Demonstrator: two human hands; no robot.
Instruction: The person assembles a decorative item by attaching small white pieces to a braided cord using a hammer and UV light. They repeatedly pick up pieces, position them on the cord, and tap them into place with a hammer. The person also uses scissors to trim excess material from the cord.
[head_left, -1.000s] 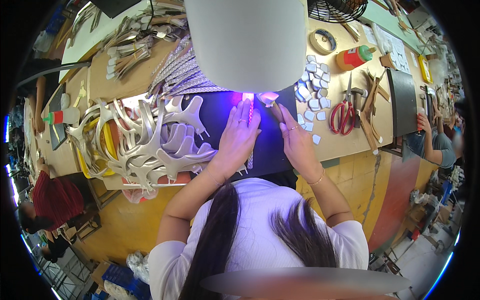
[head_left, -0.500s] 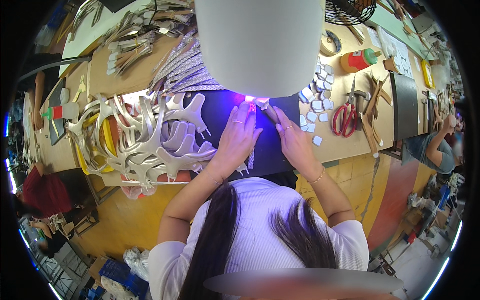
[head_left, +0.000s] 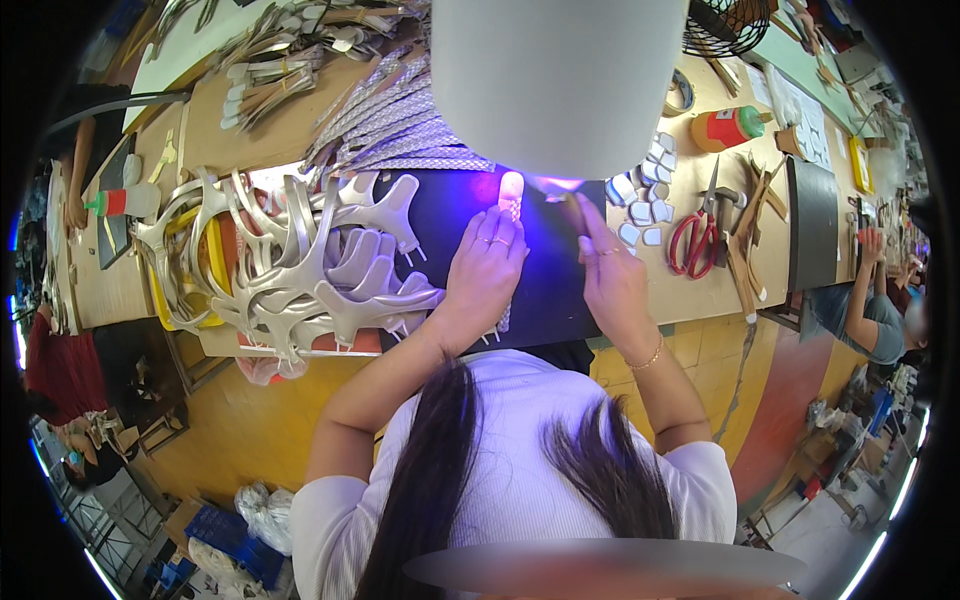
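Observation:
Under the glowing purple light lies a patterned woven strap [head_left: 510,207] with a pale rounded end. My left hand [head_left: 487,268] is closed over it, fingers together, holding it against the black mat [head_left: 550,290]. The strap's tail shows again below my palm. My right hand [head_left: 613,280] is closed round the handle of what looks like a small hammer [head_left: 577,213]. Its head is raised off the strap, to the right of the pale end, and is blurred by glare and motion.
A large white lamp housing [head_left: 555,90] hangs over the mat. Silver curved frames [head_left: 290,260] crowd the left, below bundled woven straps [head_left: 400,135]. On the right lie small pale pads [head_left: 655,190], red-handled scissors [head_left: 693,240], wooden pieces [head_left: 742,245] and a red-and-green bottle [head_left: 727,128].
My right hand has moved right, lifting the hammer away from the strap's end. My left hand has slipped slightly down, leaving the pale end in view. The view has shifted slightly.

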